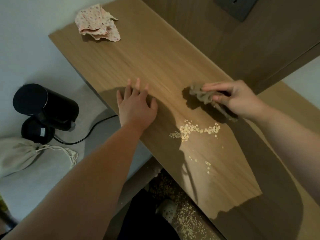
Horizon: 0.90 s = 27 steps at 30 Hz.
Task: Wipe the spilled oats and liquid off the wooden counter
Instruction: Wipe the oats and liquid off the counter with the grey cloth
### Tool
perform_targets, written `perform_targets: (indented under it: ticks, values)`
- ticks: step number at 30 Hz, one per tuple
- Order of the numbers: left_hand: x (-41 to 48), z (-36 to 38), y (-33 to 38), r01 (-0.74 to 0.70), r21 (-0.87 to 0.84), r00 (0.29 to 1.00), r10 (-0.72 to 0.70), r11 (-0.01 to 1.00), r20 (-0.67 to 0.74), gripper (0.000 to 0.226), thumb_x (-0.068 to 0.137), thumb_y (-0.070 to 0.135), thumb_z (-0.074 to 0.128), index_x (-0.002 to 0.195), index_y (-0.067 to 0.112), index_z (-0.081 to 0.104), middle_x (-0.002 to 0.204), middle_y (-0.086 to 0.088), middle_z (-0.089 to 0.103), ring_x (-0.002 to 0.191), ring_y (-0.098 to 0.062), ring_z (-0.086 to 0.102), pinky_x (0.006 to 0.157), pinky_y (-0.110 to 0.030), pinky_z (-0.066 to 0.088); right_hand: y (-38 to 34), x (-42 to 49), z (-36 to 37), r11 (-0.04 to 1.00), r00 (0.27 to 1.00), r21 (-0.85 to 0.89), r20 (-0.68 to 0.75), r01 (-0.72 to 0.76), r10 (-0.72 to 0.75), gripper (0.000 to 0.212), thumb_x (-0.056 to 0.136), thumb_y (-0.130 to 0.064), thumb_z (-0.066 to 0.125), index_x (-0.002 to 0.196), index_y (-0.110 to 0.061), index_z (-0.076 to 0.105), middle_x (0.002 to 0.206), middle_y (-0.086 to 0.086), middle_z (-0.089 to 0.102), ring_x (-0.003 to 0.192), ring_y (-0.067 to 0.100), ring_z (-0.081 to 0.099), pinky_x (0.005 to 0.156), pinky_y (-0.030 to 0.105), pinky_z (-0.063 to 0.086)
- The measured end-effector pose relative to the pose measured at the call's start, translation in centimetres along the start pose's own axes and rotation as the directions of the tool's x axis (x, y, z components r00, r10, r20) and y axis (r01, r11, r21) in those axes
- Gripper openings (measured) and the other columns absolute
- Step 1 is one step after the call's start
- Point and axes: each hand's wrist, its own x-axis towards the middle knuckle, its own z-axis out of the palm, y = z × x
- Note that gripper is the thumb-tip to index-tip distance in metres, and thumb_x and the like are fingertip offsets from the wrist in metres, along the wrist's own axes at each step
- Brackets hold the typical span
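Note:
A pile of pale oats [190, 129] lies on the wooden counter [155, 58], with a few loose flakes [207, 163] scattered nearer to me. My right hand [237, 97] grips a bunched brown-grey cloth [199, 96] held just beyond the oats, its tail hanging under my palm. My left hand [136, 104] rests flat on the counter near its left edge, fingers spread, holding nothing. I cannot make out any liquid on the wood.
A crumpled floral cloth [98, 23] lies at the counter's far end. Left of the counter, lower down, stand a black appliance [43, 108] with a cord and a drawstring bag [17, 155]. Many oats [183, 217] cover the floor below the counter's near edge, beside a white shoe [167, 209].

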Motion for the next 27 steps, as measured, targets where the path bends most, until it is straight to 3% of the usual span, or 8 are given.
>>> perform_targets:
  ticks: [2, 5, 10, 14, 17, 21, 24, 27]
  values:
    - [0.0, 0.0, 0.0, -0.005, -0.007, 1.0, 0.004, 1.0, -0.003, 0.057, 0.098, 0.042, 0.035, 0.153, 0.024, 0.033, 0.164, -0.002, 0.017, 0.153, -0.023, 0.0, 0.122, -0.053, -0.002, 1.3, 0.3, -1.3, 0.991, 0.994, -0.118, -0.096, -0.065, 0.053, 0.036, 0.094, -0.001, 0.056, 0.121, -0.023, 0.065, 0.128, -0.014, 0.057, 0.119, 0.0, 0.047, 0.1, 0.003, 0.028]
    - [0.0, 0.0, 0.0, 0.005, 0.003, 1.0, -0.005, 1.0, 0.014, 0.06, 0.097, 0.042, 0.036, 0.154, 0.025, 0.03, 0.165, -0.001, 0.015, 0.153, -0.023, -0.001, 0.121, -0.052, -0.002, 3.8, -1.4, 0.7, 0.95, 0.969, -0.278, -0.234, -0.143, 0.078, 0.038, 0.094, -0.004, 0.058, 0.131, -0.014, 0.061, 0.14, 0.003, 0.054, 0.132, 0.022, 0.042, 0.116, 0.032, 0.024]
    - [0.1, 0.4, -0.2, -0.003, 0.022, 1.0, 0.002, 1.0, 0.024, 0.062, 0.096, 0.043, 0.037, 0.156, 0.027, 0.026, 0.166, 0.0, 0.009, 0.153, -0.021, -0.002, 0.121, -0.052, -0.006, 2.5, -6.0, 8.6, 0.966, 0.806, -0.099, -0.575, -0.24, 0.141, 0.041, 0.094, -0.003, 0.055, 0.134, -0.01, 0.057, 0.141, 0.005, 0.054, 0.131, 0.026, 0.04, 0.104, 0.017, 0.018]
    - [0.3, 0.5, -0.2, -0.017, 0.103, 1.0, 0.014, 0.995, 0.025, 0.064, 0.096, 0.044, 0.035, 0.156, 0.028, 0.022, 0.166, -0.001, 0.008, 0.153, -0.022, -0.001, 0.121, -0.055, -0.001, 0.1, -6.3, 10.7, 0.973, 0.848, 0.112, -0.477, -0.2, 0.229, 0.039, 0.096, -0.006, 0.054, 0.134, -0.014, 0.057, 0.129, 0.005, 0.062, 0.114, 0.022, 0.055, 0.099, 0.024, 0.034]
    - [0.3, 0.5, -0.3, -0.03, 0.118, 0.999, 0.028, 0.993, 0.02, 0.064, 0.096, 0.044, 0.035, 0.156, 0.026, 0.023, 0.166, -0.002, 0.009, 0.153, -0.023, 0.001, 0.121, -0.056, 0.003, -0.8, -5.2, 7.8, 0.919, 0.824, 0.37, -0.473, -0.136, 0.312, 0.034, 0.1, -0.006, 0.05, 0.13, -0.017, 0.06, 0.094, 0.001, 0.069, 0.076, 0.021, 0.065, 0.063, 0.02, 0.049]
    - [0.3, 0.4, -0.2, -0.031, 0.071, 0.999, 0.032, 0.997, -0.002, 0.062, 0.096, 0.043, 0.036, 0.155, 0.026, 0.028, 0.165, -0.002, 0.012, 0.153, -0.023, 0.003, 0.121, -0.055, 0.002, 1.4, -1.8, 3.3, 0.978, 0.886, 0.011, -0.422, -0.208, 0.193, 0.038, 0.1, -0.006, 0.048, 0.136, -0.016, 0.056, 0.142, 0.001, 0.052, 0.133, 0.017, 0.043, 0.113, 0.023, 0.027]
    - [0.3, 0.3, -0.1, -0.019, 0.052, 1.0, 0.019, 0.998, 0.009, 0.062, 0.096, 0.045, 0.037, 0.155, 0.026, 0.028, 0.166, -0.001, 0.011, 0.153, -0.021, 0.0, 0.122, -0.052, -0.001, 1.9, 0.9, 4.1, 0.983, 0.959, -0.165, -0.28, -0.085, 0.036, 0.038, 0.099, -0.018, 0.054, 0.136, -0.021, 0.056, 0.143, -0.006, 0.05, 0.139, 0.019, 0.036, 0.119, 0.046, 0.019]
    - [0.3, 0.2, -0.1, -0.009, -0.001, 1.0, 0.009, 1.0, -0.003, 0.06, 0.097, 0.042, 0.038, 0.154, 0.026, 0.03, 0.165, 0.0, 0.012, 0.153, -0.019, 0.001, 0.122, -0.049, -0.003, 0.1, 2.6, 6.2, 0.98, 0.985, -0.17, -0.117, 0.107, -0.128, 0.031, 0.097, -0.024, 0.057, 0.128, -0.026, 0.061, 0.13, -0.019, 0.052, 0.134, 0.012, 0.039, 0.118, 0.05, 0.021]
